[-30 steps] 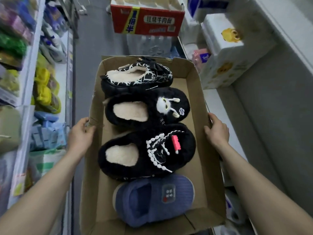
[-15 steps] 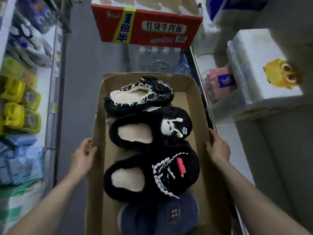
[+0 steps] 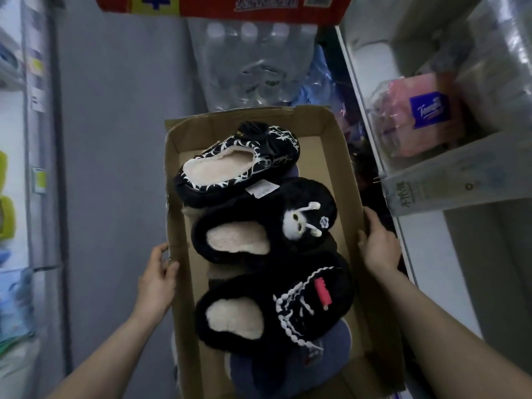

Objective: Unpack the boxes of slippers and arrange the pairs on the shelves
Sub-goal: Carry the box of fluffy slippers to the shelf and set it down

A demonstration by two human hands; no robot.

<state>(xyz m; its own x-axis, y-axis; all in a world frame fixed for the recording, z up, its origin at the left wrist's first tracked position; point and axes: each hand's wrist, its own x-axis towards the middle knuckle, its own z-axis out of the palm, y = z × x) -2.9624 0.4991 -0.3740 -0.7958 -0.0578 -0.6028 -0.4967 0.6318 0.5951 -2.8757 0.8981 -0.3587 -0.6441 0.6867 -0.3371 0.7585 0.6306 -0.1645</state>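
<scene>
An open shallow cardboard box (image 3: 325, 139) is held out in front of me over the aisle floor. My left hand (image 3: 157, 279) grips its left wall and my right hand (image 3: 378, 249) grips its right wall. Inside lie several slippers in a row: a black one with white scribble pattern and a bow (image 3: 241, 162) at the far end, a black fluffy one with a small white face (image 3: 264, 223), a black fluffy one with white laces and a pink tag (image 3: 276, 303), and a blue one (image 3: 322, 361) nearest me, partly hidden under the black one.
A red carton (image 3: 230, 7) sits on a plastic-wrapped pack of water bottles (image 3: 259, 61) ahead. Grey shelving on the right holds pink tissue packs (image 3: 417, 113) and wrapped white packs. A shelf unit (image 3: 37, 139) with goods lines the left. Grey floor (image 3: 121, 139) runs between.
The view has tilted down and closer; the box sits lower in frame and the red carton has slid to the top edge. Both hands keep their grip on the box walls.
</scene>
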